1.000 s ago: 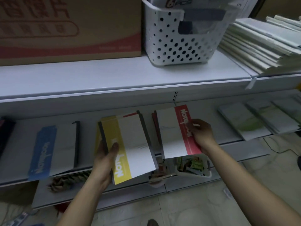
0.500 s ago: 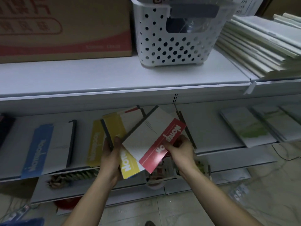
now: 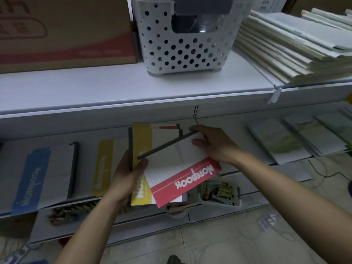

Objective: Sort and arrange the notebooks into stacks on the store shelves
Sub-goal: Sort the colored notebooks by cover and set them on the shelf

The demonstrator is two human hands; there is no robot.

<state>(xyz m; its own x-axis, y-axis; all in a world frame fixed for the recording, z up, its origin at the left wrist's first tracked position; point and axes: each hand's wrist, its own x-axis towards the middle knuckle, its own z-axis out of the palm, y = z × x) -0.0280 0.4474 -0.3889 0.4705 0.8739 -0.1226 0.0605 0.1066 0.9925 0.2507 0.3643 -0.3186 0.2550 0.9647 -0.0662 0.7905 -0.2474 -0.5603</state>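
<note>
Since half a second ago the right hand (image 3: 217, 145) has left the near edge of the red-banded notebook (image 3: 182, 172) for its far corner, and the notebook has swung further round. It now lies askew on top of the yellow-banded stack (image 3: 142, 138), its red band jutting past the stack's lower right edge, out in front of the middle shelf (image 3: 234, 128). The right fingers look fairly straight and a little apart, resting on that corner; whether any curl beneath is hidden. The left hand (image 3: 125, 180) clamps the stack, thumb over the top, fingers under. Only that thumb pins the red cover, so a quick push to square it could send it sliding off toward the floor, or fan the yellow ones loose. Left on top, it would also mix colours. Blue-banded (image 3: 38, 174) and yellow-banded (image 3: 103, 164) notebooks lie on the shelf to the left.
</note>
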